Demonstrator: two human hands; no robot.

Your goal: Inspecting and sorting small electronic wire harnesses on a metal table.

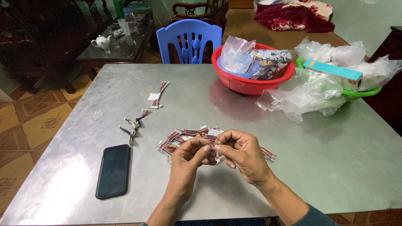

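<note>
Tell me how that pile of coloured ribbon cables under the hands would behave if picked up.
The pile of ribbon cables is probably floppy, since its thin wires lie bent and splayed. Likely light for its size. Loose pieces may slip free, as several separate cable pieces lie scattered on the metal table.

pile: a loose heap of short multicoloured ribbon cables [184, 137] with small white connectors lay flat on the grey metal table [326, 159], at lower centre of the frame, partly hidden behind the hands.
held cable: one thin piece [212, 144] was pinched between the fingertips of both hands just above the pile; its shape was too small to tell.
right end: a striped cable end [269, 154] stuck out from behind the right hand, flat on the table.
left hand [189, 155]: fingers curled, thumb and forefinger meeting the right hand's.
right hand [242, 152]: fingers bent over the pile, tips closed on the piece.
</note>
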